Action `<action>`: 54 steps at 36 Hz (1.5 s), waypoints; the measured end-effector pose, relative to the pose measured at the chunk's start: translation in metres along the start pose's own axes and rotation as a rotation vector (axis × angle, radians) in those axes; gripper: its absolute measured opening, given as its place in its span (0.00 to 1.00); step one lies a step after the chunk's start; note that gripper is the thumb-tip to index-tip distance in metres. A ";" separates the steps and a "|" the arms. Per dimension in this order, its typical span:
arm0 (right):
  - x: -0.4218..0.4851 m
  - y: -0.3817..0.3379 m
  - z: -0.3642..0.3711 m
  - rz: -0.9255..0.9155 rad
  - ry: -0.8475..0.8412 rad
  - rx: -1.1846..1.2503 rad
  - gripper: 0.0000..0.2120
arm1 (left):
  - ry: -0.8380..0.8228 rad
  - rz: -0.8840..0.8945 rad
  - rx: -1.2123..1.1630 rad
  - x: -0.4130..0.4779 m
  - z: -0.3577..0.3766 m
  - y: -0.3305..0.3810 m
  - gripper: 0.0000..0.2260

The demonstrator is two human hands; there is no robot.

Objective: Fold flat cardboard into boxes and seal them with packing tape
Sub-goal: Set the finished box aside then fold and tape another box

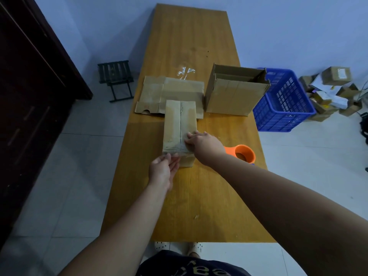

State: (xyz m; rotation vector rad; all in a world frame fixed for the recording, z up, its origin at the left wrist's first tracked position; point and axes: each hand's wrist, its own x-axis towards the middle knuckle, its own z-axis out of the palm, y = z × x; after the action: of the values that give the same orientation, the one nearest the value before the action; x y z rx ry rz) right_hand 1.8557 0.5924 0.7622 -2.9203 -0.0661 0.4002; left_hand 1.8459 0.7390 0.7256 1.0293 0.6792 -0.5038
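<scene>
A long closed cardboard box [177, 124] lies on the wooden table [199, 196], its top seam covered with clear tape. My right hand [201, 143] presses with flat fingers on the near right part of the box top. My left hand [163, 170] touches the near end face of the box, fingers straight against the tape end folded over the edge. An orange tape dispenser [244, 153] sits on the table just right of my right wrist. Flat cardboard sheets [159, 94] lie behind the box.
An open-topped cardboard box [233, 96] stands at the right of the table. A blue plastic crate [284, 100] sits on the floor to the right, with a pile of small parcels [330, 90] beyond it. A small dark stool [117, 78] stands left of the table.
</scene>
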 end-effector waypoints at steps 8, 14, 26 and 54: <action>-0.007 0.008 -0.008 -0.044 -0.026 0.074 0.29 | 0.057 -0.019 -0.181 -0.013 0.011 -0.011 0.05; -0.009 0.011 -0.015 -0.035 -0.061 0.119 0.32 | 0.052 -0.195 -0.215 -0.014 0.008 -0.015 0.17; -0.006 0.018 -0.023 0.013 -0.150 0.168 0.33 | -0.006 -0.309 0.078 -0.010 0.049 -0.027 0.10; -0.005 0.026 -0.018 0.018 -0.131 0.234 0.35 | 0.044 -0.392 0.176 -0.027 0.026 -0.048 0.09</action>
State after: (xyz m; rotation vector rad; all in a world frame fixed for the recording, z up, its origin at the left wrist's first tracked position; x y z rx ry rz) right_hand 1.8559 0.5631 0.7754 -2.6645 -0.0104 0.5617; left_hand 1.8022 0.6967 0.7245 1.0772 0.8938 -0.8959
